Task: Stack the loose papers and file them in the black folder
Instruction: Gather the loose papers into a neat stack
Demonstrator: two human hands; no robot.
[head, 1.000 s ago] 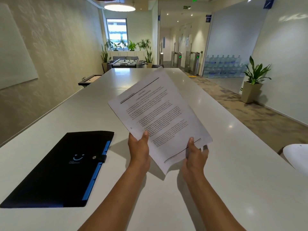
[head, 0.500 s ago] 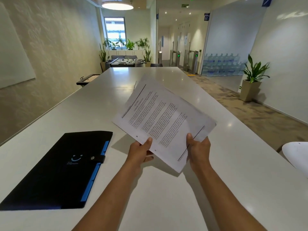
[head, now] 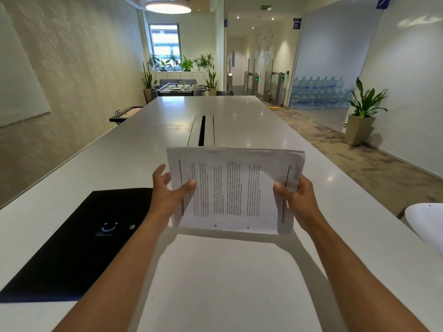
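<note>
Stack of white printed papers (head: pixel 236 188) gathered, frame centre, gripped by left hand (head: pixel 167 190) and right hand (head: pixel 297 198); flat black folder (head: pixel 79 238) lower left looks closed; filing remains.

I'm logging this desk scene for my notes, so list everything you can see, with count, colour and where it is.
paper stack: one, white with black print, held upright on the table, between both hands
black folder: one, black, flat on the table at left, closed
table: one, white, long, running ahead
cable slot: one, black gap, table centre beyond the papers
potted plant: one, green in beige pot, floor at right
water bottles: many, blue, stacked by the far wall
left hand: gripping the stack's left edge
right hand: gripping the stack's right edge
</note>
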